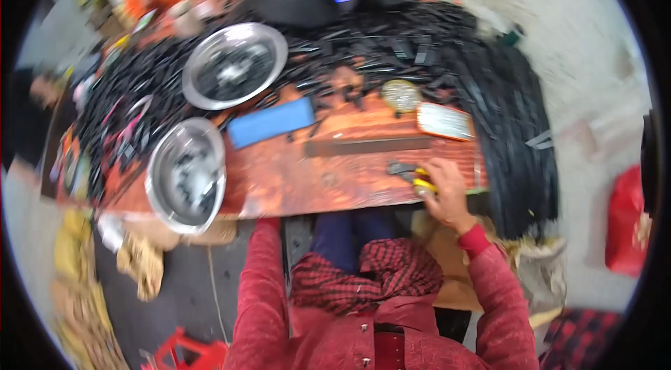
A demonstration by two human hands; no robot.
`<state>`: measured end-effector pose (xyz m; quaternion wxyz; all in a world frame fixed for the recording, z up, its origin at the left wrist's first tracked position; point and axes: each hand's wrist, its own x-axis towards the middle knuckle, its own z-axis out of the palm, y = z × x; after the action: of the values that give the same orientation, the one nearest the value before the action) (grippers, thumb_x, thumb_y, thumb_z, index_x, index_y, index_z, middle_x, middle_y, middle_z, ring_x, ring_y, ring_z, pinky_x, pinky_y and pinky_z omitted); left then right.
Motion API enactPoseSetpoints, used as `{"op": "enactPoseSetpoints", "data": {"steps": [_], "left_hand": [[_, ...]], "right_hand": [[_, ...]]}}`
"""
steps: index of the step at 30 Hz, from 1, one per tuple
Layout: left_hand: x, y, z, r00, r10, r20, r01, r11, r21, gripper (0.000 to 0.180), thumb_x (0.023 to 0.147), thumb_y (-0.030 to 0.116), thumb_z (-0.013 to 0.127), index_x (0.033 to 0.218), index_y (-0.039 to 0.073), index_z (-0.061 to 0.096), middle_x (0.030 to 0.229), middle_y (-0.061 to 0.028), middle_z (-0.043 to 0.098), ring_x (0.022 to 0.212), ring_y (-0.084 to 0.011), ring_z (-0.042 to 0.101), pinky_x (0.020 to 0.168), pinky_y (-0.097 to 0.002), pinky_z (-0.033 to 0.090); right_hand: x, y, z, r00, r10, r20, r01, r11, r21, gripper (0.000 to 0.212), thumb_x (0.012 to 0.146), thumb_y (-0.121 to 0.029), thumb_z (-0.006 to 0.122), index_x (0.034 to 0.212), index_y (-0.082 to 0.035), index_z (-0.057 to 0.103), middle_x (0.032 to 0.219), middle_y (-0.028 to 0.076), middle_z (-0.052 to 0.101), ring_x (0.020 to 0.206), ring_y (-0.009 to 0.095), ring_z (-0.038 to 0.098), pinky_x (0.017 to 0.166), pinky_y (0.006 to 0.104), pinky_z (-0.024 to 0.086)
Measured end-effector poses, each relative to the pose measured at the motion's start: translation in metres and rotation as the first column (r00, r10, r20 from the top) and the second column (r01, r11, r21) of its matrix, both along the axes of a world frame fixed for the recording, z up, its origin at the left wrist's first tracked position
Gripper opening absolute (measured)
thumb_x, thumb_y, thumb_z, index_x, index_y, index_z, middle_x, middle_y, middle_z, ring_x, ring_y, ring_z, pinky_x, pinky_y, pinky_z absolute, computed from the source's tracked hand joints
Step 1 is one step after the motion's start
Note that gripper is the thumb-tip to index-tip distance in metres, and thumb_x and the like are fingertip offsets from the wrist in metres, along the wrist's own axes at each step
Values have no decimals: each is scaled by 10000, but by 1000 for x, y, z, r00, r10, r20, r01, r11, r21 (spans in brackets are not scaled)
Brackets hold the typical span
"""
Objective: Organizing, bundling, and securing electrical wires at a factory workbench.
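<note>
Clock centred on the view. Yellow-gripped pliers [407, 174], dark metal head, at 3-4 o'clock on the tabletop [328, 181]: reddish wood, strong swirled grain, shiny. Right hand [446, 191] is on them, fingers bent over the grips; blurred, can't tell if clenched or just resting. Left hand out of sight at the table edge, 7-8 o'clock, only the red textured sleeve [260, 268] shows; can't tell finger state.

Flat dark bar [369, 146], straight, long and narrow, just off centre at 2. Blue block [271, 122], smooth matte rectangle, at 10. Thick bundle of long black strips [521, 136], glossy, flexible-looking, draped over the table end at 3. Short black pieces [335, 41] heaped across the far side, 10 through 1.

Containers: shiny metal bowl [190, 108] at 10-11, round, flared rim, dark bits inside. Second metal bowl [155, 191] at 9, same kind, dark bits pooled at the bottom. Round yellowish tin [401, 96] at 1-2, orange-rimmed white tray [445, 122] at 2; contents of both too blurred to read.
</note>
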<state>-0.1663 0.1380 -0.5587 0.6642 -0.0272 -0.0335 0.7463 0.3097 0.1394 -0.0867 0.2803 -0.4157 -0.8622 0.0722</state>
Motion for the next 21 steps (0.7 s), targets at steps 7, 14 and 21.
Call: {"op": "enactPoseSetpoints", "data": {"steps": [7,14,21], "left_hand": [[70,-20,18,-107,-400,-910,79,909,-409,452,961,270,646,1336,29,574,1162,-54,627,964,-201,576,860,-350,477],[113,-140,161,54,-578,-814,-65,811,-581,357,960,122,675,1294,6,625,1245,-74,664,1137,-163,598,1019,-319,459],[141,-161,260,122,-569,-813,-50,815,-578,311,977,124,649,1264,3,633,1162,-70,686,1038,-124,606,917,-272,479]], "right_hand": [[33,-10,6,977,-206,59,210,975,-71,516,811,-257,747,1277,-78,617,1190,139,599,1114,350,571,939,458,463],[62,4,28,983,-180,-46,175,979,-102,453,872,-276,715,1267,-81,611,1142,139,626,1088,350,598,919,446,490],[201,30,40,513,-847,141,838,529,134,344,799,-206,751,1061,-22,625,1068,185,610,1015,382,609,774,494,536]]}}
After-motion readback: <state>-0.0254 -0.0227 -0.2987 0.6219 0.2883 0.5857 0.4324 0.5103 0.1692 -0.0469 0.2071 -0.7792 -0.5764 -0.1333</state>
